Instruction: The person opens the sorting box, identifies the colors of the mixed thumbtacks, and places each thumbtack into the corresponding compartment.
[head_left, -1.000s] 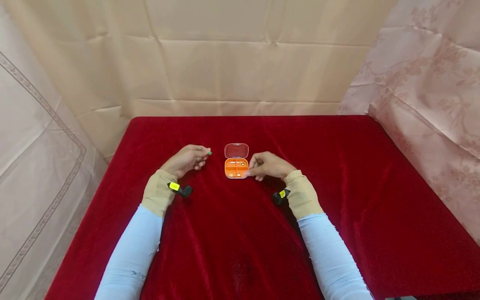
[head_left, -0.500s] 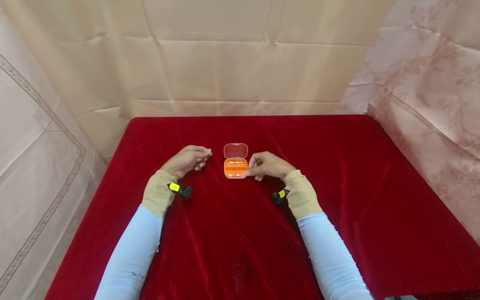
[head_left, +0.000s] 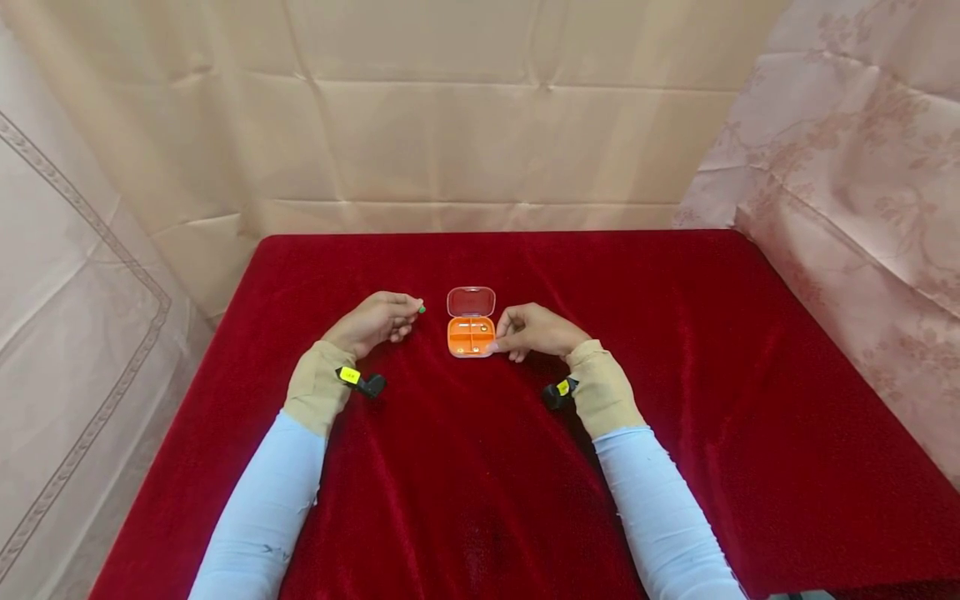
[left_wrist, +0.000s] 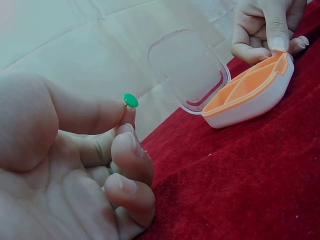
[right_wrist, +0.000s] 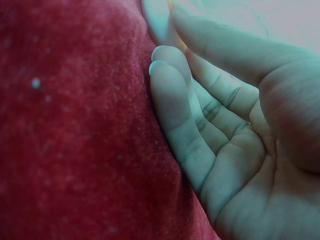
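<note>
Between the thumb and index finger of my left hand (head_left: 377,322) is a green thumbtack (left_wrist: 131,100), pinched with its flat round head facing up and its metal pin mostly hidden. The hand is held left of a small orange pill box (left_wrist: 248,111), apart from it. This box has a white outer shell and dividers, and its clear lid (head_left: 472,301) stands raised at the back. Small shiny bits lie in several compartments, too small to identify. My right hand (head_left: 542,330) grips the box's right edge, thumb on the rim; the fingers behind are partly hidden.
A red velvet cloth (head_left: 480,467) covers the table. Beige curtain (head_left: 465,150) hangs behind its far edge, with pale patterned cloth at both sides. Each wrist carries a small black camera, the left one (head_left: 371,384) hanging over the cloth.
The green thumbtack has shifted very slightly downward at my left fingertips. My right hand keeps its grip on the pill box, and both arms stay nearly still.
</note>
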